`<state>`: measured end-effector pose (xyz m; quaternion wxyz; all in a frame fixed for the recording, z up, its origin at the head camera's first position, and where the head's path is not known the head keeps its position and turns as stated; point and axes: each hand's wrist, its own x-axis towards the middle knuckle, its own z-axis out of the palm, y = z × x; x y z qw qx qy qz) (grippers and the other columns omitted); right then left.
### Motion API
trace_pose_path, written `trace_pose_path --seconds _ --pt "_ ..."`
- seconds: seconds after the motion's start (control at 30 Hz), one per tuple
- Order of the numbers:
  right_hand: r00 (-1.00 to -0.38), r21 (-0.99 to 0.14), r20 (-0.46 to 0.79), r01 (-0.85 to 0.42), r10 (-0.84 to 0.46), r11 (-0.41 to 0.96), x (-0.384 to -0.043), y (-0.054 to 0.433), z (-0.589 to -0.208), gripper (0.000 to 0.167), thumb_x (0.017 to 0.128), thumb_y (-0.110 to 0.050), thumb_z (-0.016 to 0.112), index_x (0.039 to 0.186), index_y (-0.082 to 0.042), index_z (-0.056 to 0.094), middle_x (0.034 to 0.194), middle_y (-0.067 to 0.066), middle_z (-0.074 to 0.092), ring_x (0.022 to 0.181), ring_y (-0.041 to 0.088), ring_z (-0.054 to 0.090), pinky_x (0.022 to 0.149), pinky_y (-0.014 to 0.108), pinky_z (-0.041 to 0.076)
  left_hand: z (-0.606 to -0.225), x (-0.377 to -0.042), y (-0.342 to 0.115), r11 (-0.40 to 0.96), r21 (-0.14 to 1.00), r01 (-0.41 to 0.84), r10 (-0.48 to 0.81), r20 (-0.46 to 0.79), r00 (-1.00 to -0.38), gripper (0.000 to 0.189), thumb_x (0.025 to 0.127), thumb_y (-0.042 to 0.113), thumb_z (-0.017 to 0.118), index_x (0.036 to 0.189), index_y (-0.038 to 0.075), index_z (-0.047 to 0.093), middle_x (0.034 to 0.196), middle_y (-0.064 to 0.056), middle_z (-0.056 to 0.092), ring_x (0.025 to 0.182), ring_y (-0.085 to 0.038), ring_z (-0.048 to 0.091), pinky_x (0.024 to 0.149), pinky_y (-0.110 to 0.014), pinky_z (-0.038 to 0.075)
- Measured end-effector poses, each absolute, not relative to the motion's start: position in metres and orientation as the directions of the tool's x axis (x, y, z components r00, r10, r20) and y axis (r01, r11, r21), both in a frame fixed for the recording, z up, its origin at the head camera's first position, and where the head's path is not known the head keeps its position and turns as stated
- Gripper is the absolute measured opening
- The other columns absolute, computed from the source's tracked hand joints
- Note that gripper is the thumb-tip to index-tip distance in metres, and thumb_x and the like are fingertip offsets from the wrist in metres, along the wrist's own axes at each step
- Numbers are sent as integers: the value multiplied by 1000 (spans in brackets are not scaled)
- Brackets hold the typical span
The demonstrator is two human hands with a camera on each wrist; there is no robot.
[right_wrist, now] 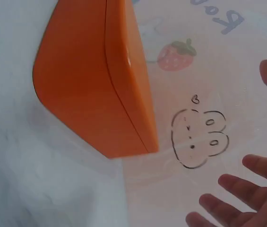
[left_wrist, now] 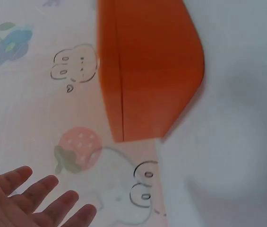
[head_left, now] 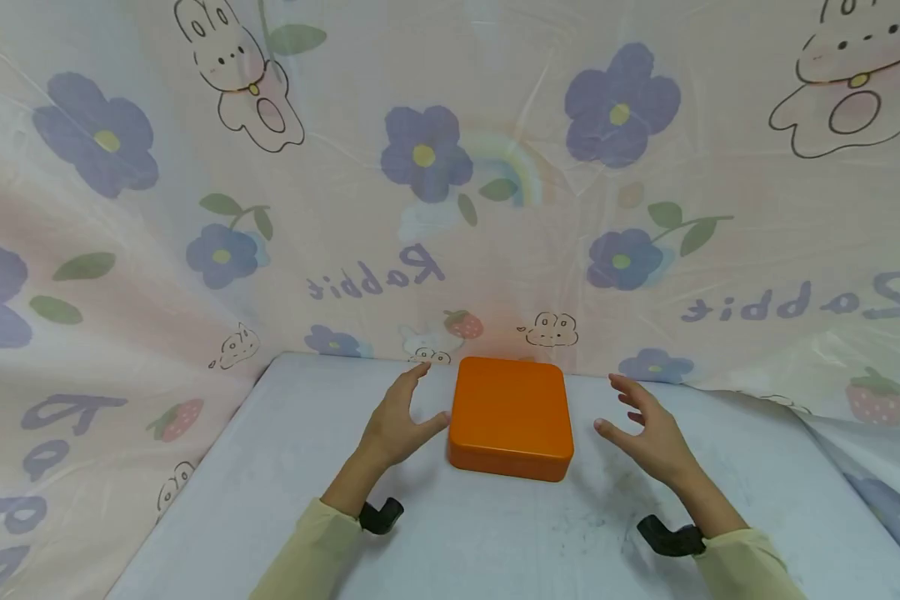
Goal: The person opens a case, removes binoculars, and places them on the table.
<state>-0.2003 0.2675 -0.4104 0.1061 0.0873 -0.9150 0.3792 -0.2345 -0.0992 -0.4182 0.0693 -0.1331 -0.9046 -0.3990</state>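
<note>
An orange square box [head_left: 512, 412] with rounded corners lies flat on the white table. A seam runs around its side below the top, seen on the box [left_wrist: 147, 71] in the left wrist view and on the box [right_wrist: 86, 80] in the right wrist view. To its left is my left hand [head_left: 396, 423], fingers spread, the thumb tip close to the box's side; whether it touches I cannot tell. My right hand [head_left: 651, 437] hovers apart from the box on the right, thumb and fingers spread. Neither hand holds anything.
The white tabletop [head_left: 487, 542] carries some dark smudges near the right hand. Behind and at both sides hangs a curtain [head_left: 495, 258] printed with rabbits and flowers, meeting the table's back edge just behind the box. A black wrist mount [head_left: 381, 516] sits on each wrist.
</note>
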Motion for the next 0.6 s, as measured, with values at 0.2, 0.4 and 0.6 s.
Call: trace_pose_path --seconds 0.2,0.4,0.6 --pt "-978 -737 201 -191 -60 649 -205 260 -425 75 88 -36 69 149 -11 32 151 20 37 129 43 46 101 60 44 -428 -233 -89 545 791 279 233 177 -956 77 85 37 68 150 21 30 155 -2 35 138 -28 40 110 -52 39" --pt "-985 -778 156 -171 -76 605 -207 250 -438 76 87 -32 71 149 -11 32 152 19 36 130 43 47 101 56 45 -439 -234 -81 491 838 237 246 128 -961 78 84 36 70 150 19 31 154 -6 34 137 -31 40 110 -52 40" --pt "-986 -809 127 -166 -109 564 -208 242 -450 79 84 -32 74 149 -14 31 154 18 33 131 43 46 101 55 45 -448 -235 -74 487 860 156 241 40 -970 82 82 40 72 150 21 30 155 -7 33 137 -33 41 107 -55 42"
